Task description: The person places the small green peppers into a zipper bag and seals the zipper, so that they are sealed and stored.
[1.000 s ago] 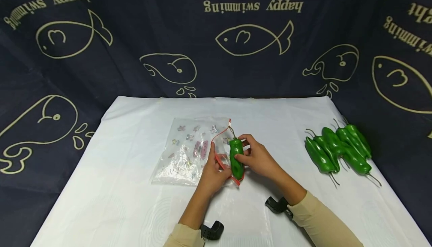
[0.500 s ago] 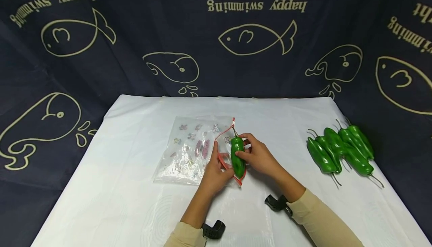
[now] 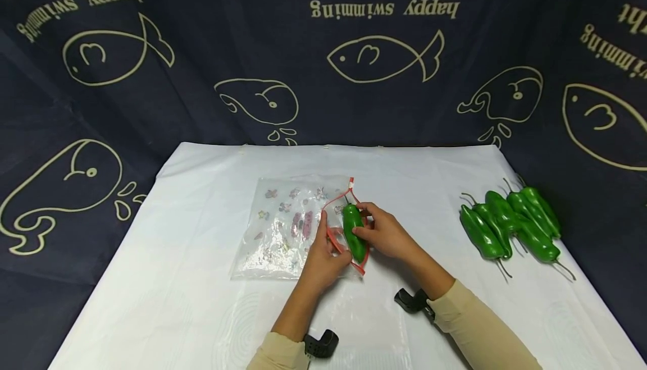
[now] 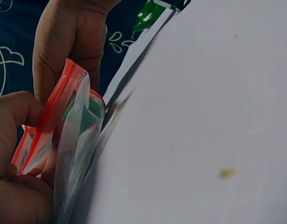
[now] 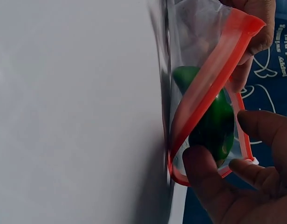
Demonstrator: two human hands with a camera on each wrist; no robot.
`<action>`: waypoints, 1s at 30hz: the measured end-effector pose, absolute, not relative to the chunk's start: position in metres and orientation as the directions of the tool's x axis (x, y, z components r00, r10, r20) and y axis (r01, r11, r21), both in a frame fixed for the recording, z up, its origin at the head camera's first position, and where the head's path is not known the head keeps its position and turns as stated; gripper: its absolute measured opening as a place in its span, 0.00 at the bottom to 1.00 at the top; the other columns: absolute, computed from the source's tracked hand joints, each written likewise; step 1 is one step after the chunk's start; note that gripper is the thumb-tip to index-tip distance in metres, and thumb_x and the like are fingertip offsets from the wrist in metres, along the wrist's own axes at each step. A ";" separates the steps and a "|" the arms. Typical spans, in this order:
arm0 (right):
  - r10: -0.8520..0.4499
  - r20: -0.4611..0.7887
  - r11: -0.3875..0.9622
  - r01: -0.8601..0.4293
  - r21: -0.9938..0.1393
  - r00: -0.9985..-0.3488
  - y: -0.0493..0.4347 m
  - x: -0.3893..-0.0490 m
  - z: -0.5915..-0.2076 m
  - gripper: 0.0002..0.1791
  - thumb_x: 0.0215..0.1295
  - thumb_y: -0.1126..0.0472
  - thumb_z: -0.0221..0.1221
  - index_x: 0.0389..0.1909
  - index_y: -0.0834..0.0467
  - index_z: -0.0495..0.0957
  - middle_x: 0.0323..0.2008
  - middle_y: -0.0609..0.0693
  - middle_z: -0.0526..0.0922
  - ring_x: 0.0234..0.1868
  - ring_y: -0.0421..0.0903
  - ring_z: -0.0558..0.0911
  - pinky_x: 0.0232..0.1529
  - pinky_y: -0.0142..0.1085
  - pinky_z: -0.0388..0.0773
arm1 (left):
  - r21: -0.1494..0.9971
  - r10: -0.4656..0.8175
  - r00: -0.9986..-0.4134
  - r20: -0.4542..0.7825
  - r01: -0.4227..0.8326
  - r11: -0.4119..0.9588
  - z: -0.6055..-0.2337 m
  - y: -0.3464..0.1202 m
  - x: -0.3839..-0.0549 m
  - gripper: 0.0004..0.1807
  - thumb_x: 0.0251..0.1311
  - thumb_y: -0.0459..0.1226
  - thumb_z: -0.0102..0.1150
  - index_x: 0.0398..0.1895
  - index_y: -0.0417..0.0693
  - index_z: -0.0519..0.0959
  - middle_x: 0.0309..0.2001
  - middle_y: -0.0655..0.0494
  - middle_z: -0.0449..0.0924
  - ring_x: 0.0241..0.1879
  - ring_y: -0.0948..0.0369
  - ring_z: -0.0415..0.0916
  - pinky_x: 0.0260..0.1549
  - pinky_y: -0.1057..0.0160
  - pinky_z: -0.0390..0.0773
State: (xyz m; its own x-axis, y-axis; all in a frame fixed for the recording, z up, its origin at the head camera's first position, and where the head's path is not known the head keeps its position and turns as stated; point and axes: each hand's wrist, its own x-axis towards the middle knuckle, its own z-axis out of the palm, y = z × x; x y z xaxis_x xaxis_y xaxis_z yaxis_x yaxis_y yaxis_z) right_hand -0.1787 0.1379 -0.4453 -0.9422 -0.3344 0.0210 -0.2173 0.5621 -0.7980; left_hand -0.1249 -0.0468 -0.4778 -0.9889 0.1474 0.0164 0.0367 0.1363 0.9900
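Pepper (image 3: 354, 227) shifted deeper into bag (image 3: 275, 232), right hand (image 3: 385, 232) holding it

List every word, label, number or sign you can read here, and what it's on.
"good night": navy fish-print fabric, upside down.
"happy swimming": same fabric, upside down, repeated; some repeats are cut off by the frame edge.
Any lettering in the pink print on the clear zip bag: too small to read.
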 end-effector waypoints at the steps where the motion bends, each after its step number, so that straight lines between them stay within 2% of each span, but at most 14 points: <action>1: -0.338 0.021 0.567 -0.221 -0.794 -0.941 0.138 -0.178 -0.445 0.30 0.63 0.61 0.65 0.65 0.61 0.68 0.50 0.57 0.78 0.38 0.48 0.79 0.31 0.36 0.79 | 0.990 0.148 -0.989 0.012 0.032 0.136 -0.478 -0.047 -0.125 0.58 0.50 0.29 0.61 0.81 0.52 0.37 0.59 0.53 0.75 0.34 0.63 0.79 0.28 0.67 0.76; 8: -0.313 0.026 0.571 -0.210 -0.794 -0.949 0.140 -0.176 -0.446 0.29 0.63 0.61 0.64 0.64 0.64 0.70 0.51 0.59 0.78 0.44 0.50 0.81 0.38 0.38 0.78 | 0.996 0.156 -0.988 0.022 0.035 0.079 -0.481 -0.045 -0.125 0.59 0.49 0.27 0.61 0.81 0.51 0.37 0.60 0.48 0.74 0.39 0.61 0.80 0.29 0.68 0.77; 13: -0.301 -0.007 0.554 -0.169 -0.816 -0.954 0.140 -0.173 -0.444 0.28 0.65 0.60 0.64 0.64 0.63 0.71 0.48 0.57 0.80 0.42 0.48 0.81 0.34 0.38 0.80 | 0.999 0.161 -0.987 0.024 0.030 0.037 -0.481 -0.044 -0.124 0.59 0.49 0.25 0.61 0.81 0.52 0.36 0.62 0.44 0.72 0.45 0.53 0.81 0.29 0.69 0.77; 16: -0.310 -0.040 0.521 -0.134 -0.843 -0.950 0.138 -0.170 -0.442 0.28 0.66 0.59 0.63 0.65 0.62 0.71 0.48 0.57 0.79 0.40 0.47 0.82 0.30 0.39 0.81 | 0.999 0.163 -0.986 0.028 0.033 0.027 -0.481 -0.044 -0.123 0.59 0.49 0.24 0.60 0.81 0.52 0.35 0.63 0.42 0.71 0.48 0.50 0.80 0.32 0.69 0.79; 20: -0.323 -0.066 0.475 -0.101 -0.874 -0.944 0.137 -0.168 -0.440 0.27 0.67 0.59 0.62 0.65 0.62 0.70 0.50 0.58 0.79 0.39 0.47 0.83 0.29 0.40 0.82 | 0.999 0.164 -0.986 0.024 0.027 0.017 -0.480 -0.044 -0.123 0.59 0.49 0.24 0.59 0.81 0.54 0.36 0.63 0.45 0.70 0.49 0.52 0.79 0.38 0.67 0.81; 25: -0.326 -0.064 0.443 -0.093 -0.892 -0.943 0.136 -0.169 -0.439 0.25 0.67 0.59 0.61 0.63 0.62 0.71 0.50 0.57 0.79 0.39 0.47 0.82 0.31 0.39 0.81 | 0.999 0.169 -0.985 0.044 0.046 0.006 -0.478 -0.045 -0.124 0.58 0.50 0.25 0.58 0.81 0.54 0.37 0.63 0.46 0.70 0.49 0.53 0.80 0.38 0.63 0.83; 30: -0.325 -0.081 0.428 -0.070 -0.901 -0.942 0.136 -0.170 -0.439 0.25 0.68 0.59 0.60 0.63 0.63 0.71 0.50 0.58 0.79 0.35 0.47 0.82 0.30 0.41 0.82 | 0.998 0.176 -0.983 0.056 0.056 -0.003 -0.478 -0.045 -0.124 0.58 0.51 0.25 0.59 0.81 0.54 0.37 0.63 0.44 0.69 0.48 0.52 0.80 0.36 0.65 0.82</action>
State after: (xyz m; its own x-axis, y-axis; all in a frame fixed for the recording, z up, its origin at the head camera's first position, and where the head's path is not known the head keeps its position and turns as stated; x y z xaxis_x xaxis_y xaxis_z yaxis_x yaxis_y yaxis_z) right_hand -0.1696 0.1363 -0.4388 -0.9422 -0.3250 -0.0815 -0.0698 0.4281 -0.9010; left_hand -0.1243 -0.0446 -0.4777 -0.9828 0.1761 0.0558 0.0561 -0.0033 0.9984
